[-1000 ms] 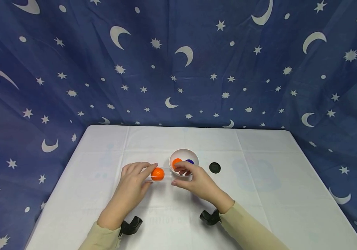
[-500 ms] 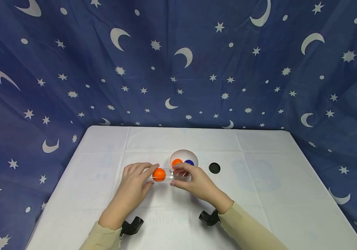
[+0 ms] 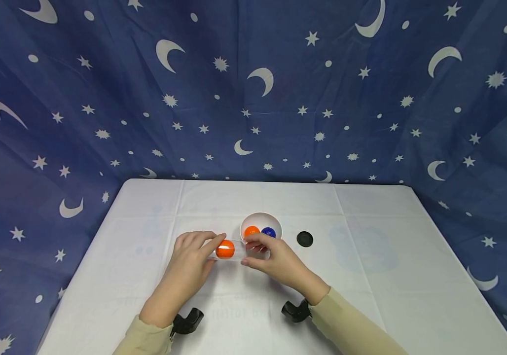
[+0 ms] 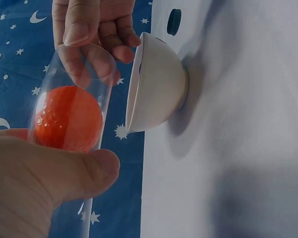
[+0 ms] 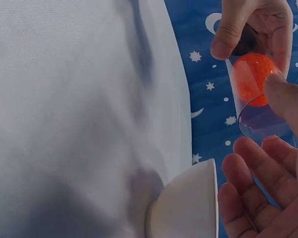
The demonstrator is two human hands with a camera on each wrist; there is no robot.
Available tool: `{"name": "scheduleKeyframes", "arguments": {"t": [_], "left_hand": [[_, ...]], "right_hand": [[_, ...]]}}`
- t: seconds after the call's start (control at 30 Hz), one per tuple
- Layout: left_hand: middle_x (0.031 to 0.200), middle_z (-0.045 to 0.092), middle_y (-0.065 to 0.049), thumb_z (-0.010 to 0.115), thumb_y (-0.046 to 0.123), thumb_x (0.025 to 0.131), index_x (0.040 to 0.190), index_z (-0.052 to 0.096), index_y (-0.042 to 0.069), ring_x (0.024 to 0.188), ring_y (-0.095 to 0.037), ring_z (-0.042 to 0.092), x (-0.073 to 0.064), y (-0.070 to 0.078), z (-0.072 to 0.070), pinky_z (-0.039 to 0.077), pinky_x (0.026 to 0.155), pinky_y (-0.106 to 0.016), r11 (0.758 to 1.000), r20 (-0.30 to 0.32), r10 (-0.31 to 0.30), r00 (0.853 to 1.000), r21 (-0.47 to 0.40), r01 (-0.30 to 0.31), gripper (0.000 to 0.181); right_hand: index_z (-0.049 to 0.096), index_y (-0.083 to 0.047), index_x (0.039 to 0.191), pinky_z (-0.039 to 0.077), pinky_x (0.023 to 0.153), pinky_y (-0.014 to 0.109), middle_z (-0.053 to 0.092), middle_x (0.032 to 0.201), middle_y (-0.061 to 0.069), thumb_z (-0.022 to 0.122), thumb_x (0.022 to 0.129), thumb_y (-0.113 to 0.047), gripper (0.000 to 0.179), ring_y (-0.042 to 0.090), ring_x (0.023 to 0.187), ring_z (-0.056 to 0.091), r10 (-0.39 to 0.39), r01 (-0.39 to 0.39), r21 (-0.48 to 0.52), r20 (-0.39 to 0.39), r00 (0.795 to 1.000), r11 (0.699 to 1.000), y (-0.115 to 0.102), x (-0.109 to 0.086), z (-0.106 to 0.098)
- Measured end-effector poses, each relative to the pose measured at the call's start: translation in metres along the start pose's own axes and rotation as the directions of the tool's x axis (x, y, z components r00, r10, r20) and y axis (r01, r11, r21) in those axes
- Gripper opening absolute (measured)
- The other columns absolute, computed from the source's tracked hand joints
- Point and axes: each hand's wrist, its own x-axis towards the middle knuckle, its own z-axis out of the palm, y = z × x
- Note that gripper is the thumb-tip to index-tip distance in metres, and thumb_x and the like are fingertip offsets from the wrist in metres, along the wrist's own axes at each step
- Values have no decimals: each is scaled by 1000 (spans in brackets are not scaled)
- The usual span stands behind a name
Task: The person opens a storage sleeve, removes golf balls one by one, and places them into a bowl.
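Note:
My left hand (image 3: pixel 189 261) grips a clear tube (image 4: pixel 89 64) that lies sideways above the table. An orange ball (image 4: pixel 68 119) sits inside it, near the left thumb. My right hand (image 3: pixel 275 259) is loosely cupped at the tube's open mouth, its thumb right at the rim and its fingers spread on the other side. In the right wrist view, a dark end (image 5: pixel 246 42) of the tube shows within the left hand. Just behind the right fingers stands a white bowl (image 4: pixel 161 84), holding an orange ball (image 3: pixel 251 231) and a blue ball (image 3: pixel 269 232).
A black round cap (image 3: pixel 305 239) lies to the right of the bowl on the white-covered table (image 3: pixel 369 296). Behind the table hangs a blue curtain (image 3: pixel 289 138) with moons and stars. Black wrist mounts (image 3: pixel 188 321) jut out beneath both sleeves.
The tube and its ball have shifted slightly right and nearer the body. My right hand has edged a little left, uncovering more of the blue ball in the bowl.

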Motion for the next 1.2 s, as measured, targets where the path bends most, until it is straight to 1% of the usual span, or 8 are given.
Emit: {"name": "scheduleKeyframes", "arguments": {"t": [0.1, 0.2, 0.4, 0.53, 0.7, 0.9, 1.07, 1.2], "left_hand": [[113, 61, -6, 84, 0, 66, 125, 65, 15, 107, -31, 53, 1, 0, -1, 33, 97, -50, 999, -2, 14, 1000, 30, -14, 63], [113, 61, -6, 85, 0, 65, 124, 66, 15, 107, -31, 53, 1, 1, -3, 34, 97, -49, 998, 0, 19, 1000, 52, -19, 63], [114, 60, -8, 85, -1, 65, 123, 66, 16, 108, -32, 53, 3, 2, -6, 34, 97, -49, 996, 6, 26, 1000, 87, -26, 64], [114, 60, -8, 85, -1, 65, 124, 66, 15, 108, -32, 53, 3, 1, -6, 34, 96, -49, 996, 1, 33, 999, 87, -33, 65], [114, 60, -7, 86, 0, 65, 124, 66, 15, 107, -32, 53, 2, 1, -6, 35, 96, -50, 996, -6, 34, 999, 79, -34, 65], [114, 60, -6, 86, 0, 66, 125, 65, 16, 108, -32, 53, 2, 0, -6, 35, 96, -50, 997, -9, 25, 1000, 68, -24, 65], [115, 60, -6, 86, 2, 66, 127, 64, 16, 108, -32, 53, 1, 0, -5, 34, 96, -50, 998, -4, 11, 1000, 61, -11, 66], [115, 60, -6, 86, 1, 66, 127, 64, 16, 108, -32, 53, 0, -1, -5, 33, 96, -50, 999, -8, -5, 1000, 38, 6, 66]], "right_hand": [[62, -12, 124, 50, 87, 41, 66, 106, 3, 75, 80, -47, 58, 22, 97, 61, 10, -10, 17, 7, 1000, 1000, 1, 0, 2], [61, -11, 124, 50, 87, 44, 66, 107, 4, 74, 80, -47, 58, 25, 98, 61, 9, -9, 29, 7, 1000, 1000, 0, 0, 4], [62, -13, 122, 50, 86, 42, 66, 105, 4, 74, 81, -46, 53, 25, 96, 61, -14, 14, 31, -1, 1000, 999, -1, -1, 6], [63, -18, 120, 51, 84, 41, 66, 101, -2, 76, 81, -41, 47, 23, 93, 62, -15, 15, 26, -14, 1000, 1000, -3, -1, 5], [62, -21, 119, 51, 83, 41, 64, 97, -12, 79, 81, -34, 43, 23, 91, 63, -20, 20, 21, -25, 999, 1000, -4, -2, 5], [62, -21, 118, 51, 83, 42, 64, 98, -11, 79, 80, -36, 44, 22, 91, 63, -22, 23, 32, -36, 999, 999, -5, -2, 4], [63, -20, 118, 51, 83, 40, 64, 99, -12, 78, 79, -43, 48, 22, 92, 63, -13, 14, 22, -45, 999, 1000, -6, -2, 2], [64, -20, 118, 52, 82, 40, 64, 100, -14, 78, 78, -46, 50, 23, 92, 63, -13, 14, 5, -54, 998, 1000, -6, -1, 1]]}}
